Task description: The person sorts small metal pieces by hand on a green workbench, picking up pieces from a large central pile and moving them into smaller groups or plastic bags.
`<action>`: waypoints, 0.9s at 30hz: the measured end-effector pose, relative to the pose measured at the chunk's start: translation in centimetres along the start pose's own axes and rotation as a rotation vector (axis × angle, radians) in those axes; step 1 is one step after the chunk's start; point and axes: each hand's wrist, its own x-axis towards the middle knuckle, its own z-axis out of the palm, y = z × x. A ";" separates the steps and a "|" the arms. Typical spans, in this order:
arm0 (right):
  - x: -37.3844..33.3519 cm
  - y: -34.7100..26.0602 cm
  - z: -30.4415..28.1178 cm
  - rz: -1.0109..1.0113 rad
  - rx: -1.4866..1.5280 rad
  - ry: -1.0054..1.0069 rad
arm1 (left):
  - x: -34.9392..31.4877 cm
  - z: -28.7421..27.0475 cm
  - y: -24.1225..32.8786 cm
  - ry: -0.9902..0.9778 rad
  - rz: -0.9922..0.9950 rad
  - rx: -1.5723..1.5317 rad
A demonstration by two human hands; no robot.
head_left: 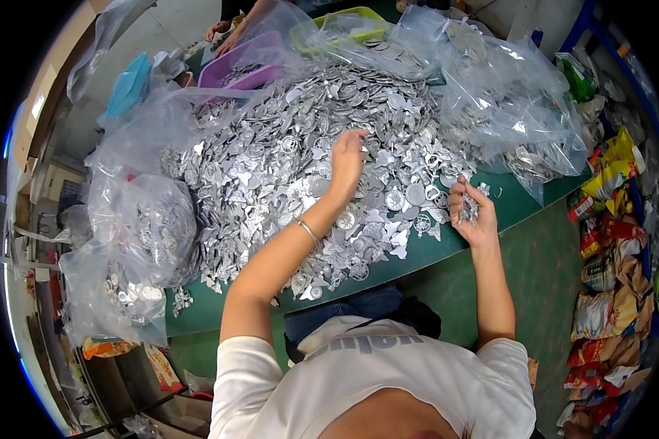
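Note:
A broad heap of small silver metal castings point(263, 157), flat and in many shapes, covers most of the green table point(432, 252). My left hand point(348, 159) is over the middle of this heap, its fingers curled together; what they hold, if anything, is hidden. A metal bangle point(307, 233) circles that wrist. At the heap's right edge, beside the table's front side, my right hand point(477, 223) is turned palm up. Its fingers curl round a small handful of metal castings point(469, 210).
Clear plastic bags of castings stand at the left point(154, 227) and far right point(505, 102). A purple basket point(271, 45), a yellow-green basket point(377, 13) and a blue container point(128, 84) sit at the back. Another person's hands point(231, 36) are beyond. Colourful packages point(593, 314) line the right.

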 end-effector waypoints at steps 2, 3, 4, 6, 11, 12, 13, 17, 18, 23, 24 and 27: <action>1.0 -0.5 -2.0 0.106 -0.019 -0.254 | 0.9 0.3 1.9 -0.027 0.198 0.392; 1.0 -0.6 -2.1 0.158 -0.029 -0.380 | 0.9 0.6 3.3 -0.064 0.335 0.637; 0.9 -0.4 -2.1 0.136 -0.024 -0.327 | 1.1 0.9 3.9 -0.103 0.474 0.881; 1.1 0.1 -2.1 0.100 -0.067 -0.270 | 2.3 0.5 2.9 -0.076 0.592 1.004; 0.7 0.4 -2.8 0.023 -0.170 -0.217 | 2.3 1.2 2.5 -0.178 0.497 1.140; 0.9 0.5 -3.0 0.022 -0.174 -0.218 | 1.9 1.6 1.5 -0.259 0.477 1.171; 1.0 0.7 -2.9 0.019 -0.182 -0.229 | 1.2 2.0 0.5 -0.299 0.461 1.165; 1.0 1.4 -2.5 0.013 -0.222 -0.249 | -1.3 3.6 0.1 -0.413 0.449 1.073; 0.9 1.5 -2.4 0.008 -0.241 -0.257 | -2.1 3.5 0.4 -0.419 0.452 1.067; 0.6 1.5 -2.8 -0.015 -0.339 -0.276 | -4.2 -0.2 1.5 -0.398 0.490 1.107; 0.4 1.4 -2.9 -0.009 -0.338 -0.272 | -4.2 -1.4 1.5 -0.328 0.505 1.152; 0.5 1.7 -2.9 -0.027 -0.363 -0.261 | -2.9 -4.4 3.3 -0.096 0.413 1.265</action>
